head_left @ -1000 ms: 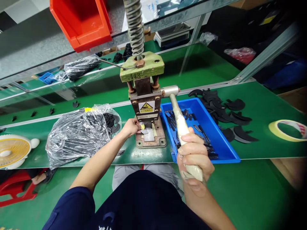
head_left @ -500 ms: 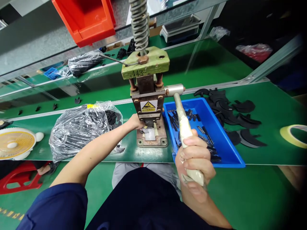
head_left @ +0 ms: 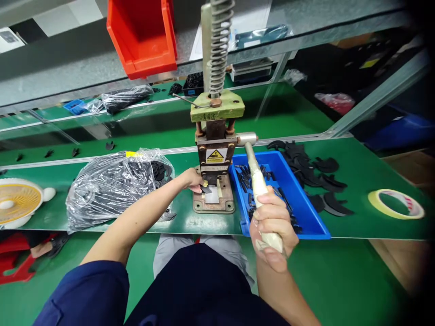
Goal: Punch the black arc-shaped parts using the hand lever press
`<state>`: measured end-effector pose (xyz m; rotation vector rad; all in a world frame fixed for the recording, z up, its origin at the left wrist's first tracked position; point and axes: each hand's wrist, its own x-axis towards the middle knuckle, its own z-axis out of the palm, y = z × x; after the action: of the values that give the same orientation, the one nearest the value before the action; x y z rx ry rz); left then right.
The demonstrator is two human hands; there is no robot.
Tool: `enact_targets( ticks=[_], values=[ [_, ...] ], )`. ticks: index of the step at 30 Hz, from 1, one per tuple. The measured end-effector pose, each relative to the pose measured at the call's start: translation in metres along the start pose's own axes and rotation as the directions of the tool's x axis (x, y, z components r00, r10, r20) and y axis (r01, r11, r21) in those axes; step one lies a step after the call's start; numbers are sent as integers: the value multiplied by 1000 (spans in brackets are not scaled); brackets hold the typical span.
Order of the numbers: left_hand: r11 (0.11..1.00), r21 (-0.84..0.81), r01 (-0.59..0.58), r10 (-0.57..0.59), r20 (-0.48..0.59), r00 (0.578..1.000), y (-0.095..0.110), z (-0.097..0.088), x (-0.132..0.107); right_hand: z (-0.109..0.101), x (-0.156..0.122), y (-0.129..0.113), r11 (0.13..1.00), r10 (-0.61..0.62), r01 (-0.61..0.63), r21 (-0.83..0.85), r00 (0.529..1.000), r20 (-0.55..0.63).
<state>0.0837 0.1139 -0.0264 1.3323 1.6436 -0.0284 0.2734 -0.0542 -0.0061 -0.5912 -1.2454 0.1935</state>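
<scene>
A small hand press [head_left: 215, 149] with a green top block, a spring above and a yellow warning label stands on the green bench. My right hand [head_left: 273, 226] is closed round the taped lever handle [head_left: 257, 181] that runs from the press toward me. My left hand [head_left: 192, 179] rests at the press base and pinches a small black part [head_left: 205, 189] at the die plate [head_left: 213, 197]. Its fingertips are partly hidden by the press.
A blue tray [head_left: 307, 213] of small black pieces sits right of the press. Black curved parts [head_left: 312, 174] lie beyond it, and a tape roll [head_left: 396, 203] at far right. A plastic bag of black parts [head_left: 112, 185] lies left, a fan [head_left: 18, 201] further left. A red bin [head_left: 142, 34] hangs overhead.
The view has tilted up and drawn back a little. My left hand has drawn slightly out from under the press with the black part. My right hand keeps its hold on the lever.
</scene>
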Motion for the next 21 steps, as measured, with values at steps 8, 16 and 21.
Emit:
enact_targets(
  ticks=[8, 16, 21],
  values=[
    [965, -252, 76, -77, 8, 997, 6, 5, -13, 17, 10, -9, 1000, 23, -21, 19, 995, -101],
    [984, -67, -163, 142, -242, 960, -16, -3, -15, 12, 18, -14, 999, 11, -11, 37, 1000, 8],
    [894, -289, -341, 256, -296, 920, -36, 11, -15, 25, 54, -15, 991, -93, 99, 94, 994, -62]
  ],
)
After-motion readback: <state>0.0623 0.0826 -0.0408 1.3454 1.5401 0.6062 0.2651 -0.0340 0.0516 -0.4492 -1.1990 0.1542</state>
